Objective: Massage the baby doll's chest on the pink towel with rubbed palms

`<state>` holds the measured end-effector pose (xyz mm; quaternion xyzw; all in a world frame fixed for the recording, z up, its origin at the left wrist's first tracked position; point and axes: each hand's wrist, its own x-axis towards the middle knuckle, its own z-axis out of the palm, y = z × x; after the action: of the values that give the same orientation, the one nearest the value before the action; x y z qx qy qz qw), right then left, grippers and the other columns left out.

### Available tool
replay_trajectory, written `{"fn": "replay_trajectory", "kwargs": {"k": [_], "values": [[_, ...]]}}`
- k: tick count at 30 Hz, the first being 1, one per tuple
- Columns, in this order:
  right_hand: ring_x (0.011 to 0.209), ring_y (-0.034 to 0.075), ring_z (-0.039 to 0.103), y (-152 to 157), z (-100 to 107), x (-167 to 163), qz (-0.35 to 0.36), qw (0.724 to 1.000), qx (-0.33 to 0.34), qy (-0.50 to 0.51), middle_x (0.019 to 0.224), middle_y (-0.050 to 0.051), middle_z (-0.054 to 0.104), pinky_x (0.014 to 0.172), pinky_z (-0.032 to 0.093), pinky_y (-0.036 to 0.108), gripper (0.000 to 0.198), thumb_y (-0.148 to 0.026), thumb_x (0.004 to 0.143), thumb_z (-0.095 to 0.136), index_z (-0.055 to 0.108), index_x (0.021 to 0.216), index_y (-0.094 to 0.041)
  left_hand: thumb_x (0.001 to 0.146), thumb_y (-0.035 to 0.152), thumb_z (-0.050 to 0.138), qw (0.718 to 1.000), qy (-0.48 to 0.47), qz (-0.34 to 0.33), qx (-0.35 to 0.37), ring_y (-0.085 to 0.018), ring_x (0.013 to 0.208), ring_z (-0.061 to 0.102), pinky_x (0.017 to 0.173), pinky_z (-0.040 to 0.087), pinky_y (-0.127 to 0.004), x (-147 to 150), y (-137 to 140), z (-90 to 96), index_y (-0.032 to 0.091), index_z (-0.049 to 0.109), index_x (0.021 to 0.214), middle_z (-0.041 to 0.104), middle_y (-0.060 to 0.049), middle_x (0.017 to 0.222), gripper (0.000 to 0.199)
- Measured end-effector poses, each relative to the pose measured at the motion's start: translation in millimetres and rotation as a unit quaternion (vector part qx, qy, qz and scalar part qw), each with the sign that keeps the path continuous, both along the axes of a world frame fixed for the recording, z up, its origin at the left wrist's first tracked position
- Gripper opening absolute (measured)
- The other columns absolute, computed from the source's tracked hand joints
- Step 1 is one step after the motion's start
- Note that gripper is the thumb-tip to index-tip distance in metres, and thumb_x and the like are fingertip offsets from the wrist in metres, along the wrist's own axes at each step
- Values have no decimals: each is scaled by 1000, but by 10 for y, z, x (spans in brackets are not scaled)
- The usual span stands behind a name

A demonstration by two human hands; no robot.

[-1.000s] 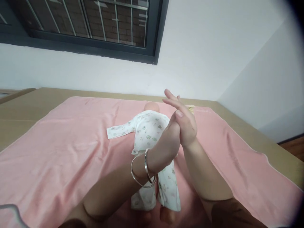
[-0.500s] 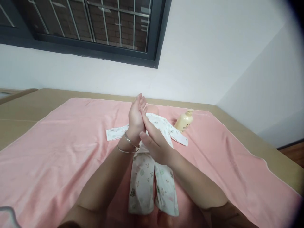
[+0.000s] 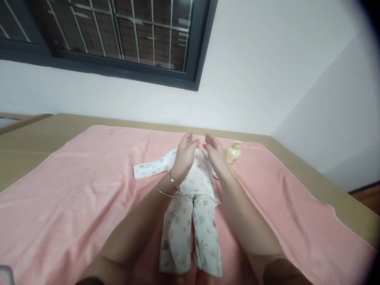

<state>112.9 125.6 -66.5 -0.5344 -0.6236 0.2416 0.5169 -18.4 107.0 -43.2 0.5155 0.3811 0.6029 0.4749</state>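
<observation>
While the left hand [image 3: 185, 156] and the right hand [image 3: 216, 153] hang near each other at the centre of the frame, I see a gap between them, both with loosely spread fingers and, as far as my feed shows, nothing in either. The fingertips blur, and whether anything coats the palms I cannot tell. Below them the doll [image 3: 193, 189] lies on the pink cloth [image 3: 89, 178], its printed shirt [image 3: 192, 183] at mid-frame and its trousers [image 3: 176, 237] reaching toward the lower edge; the hands hide where the head would be. From this angle I can't say whether either hand touches the shirt. Just beyond the right wrist stands the pump bottle [image 3: 233, 153], right of centre, with neither hand on it.

I judge the step in hand to be a free-air one, the palms turned roughly inward above the doll. If they are to come down on it, the move calls for lowering both evenly, fingers relaxed, with the bangles [image 3: 165, 194] on the left wrist kept from catching the fabric, and the right forearm kept off the bottle.
</observation>
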Motion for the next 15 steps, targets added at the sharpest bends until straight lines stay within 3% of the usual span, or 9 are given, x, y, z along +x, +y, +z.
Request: {"fn": "replay_trajectory", "kwargs": {"k": [3, 7, 11, 15], "values": [[136, 24, 46, -11, -120, -194, 84, 983, -21, -162, 147, 9, 50, 116, 33, 43, 52, -30, 90, 46, 52, 140, -20, 84, 29, 52, 983, 155, 100, -22, -30, 133, 48, 112, 33, -39, -205, 400, -223, 11, 62, 118, 57, -18, 137, 39], [148, 28, 23, 7, -286, -342, 167, 917, -8, -363, 157, 4, 35, 120, 10, 56, 43, -38, 98, 42, 56, 137, -27, 83, 32, 44, 977, 202, 54, -37, -27, 103, 64, 93, 46, -35, -366, 714, -572, 14, 68, 88, 72, -13, 105, 30], [151, 25, 15, 169, -376, -163, 149, 918, -27, -367, 161, 8, 24, 121, 10, 50, 55, -50, 101, 33, 44, 147, -22, 84, 43, 45, 980, 194, 19, -39, -26, 94, 65, 86, 46, -32, -456, 784, -709, 15, 68, 79, 75, -10, 94, 37], [151, 30, 13, 149, -337, -69, 101, 915, -122, -372, 161, 21, 15, 120, 14, 50, 71, -54, 102, 25, 25, 154, -6, 87, 52, 45, 980, 180, 8, -87, -28, 110, 62, 93, 43, -31, -516, 800, -694, 10, 71, 97, 72, -14, 114, 50]]}}
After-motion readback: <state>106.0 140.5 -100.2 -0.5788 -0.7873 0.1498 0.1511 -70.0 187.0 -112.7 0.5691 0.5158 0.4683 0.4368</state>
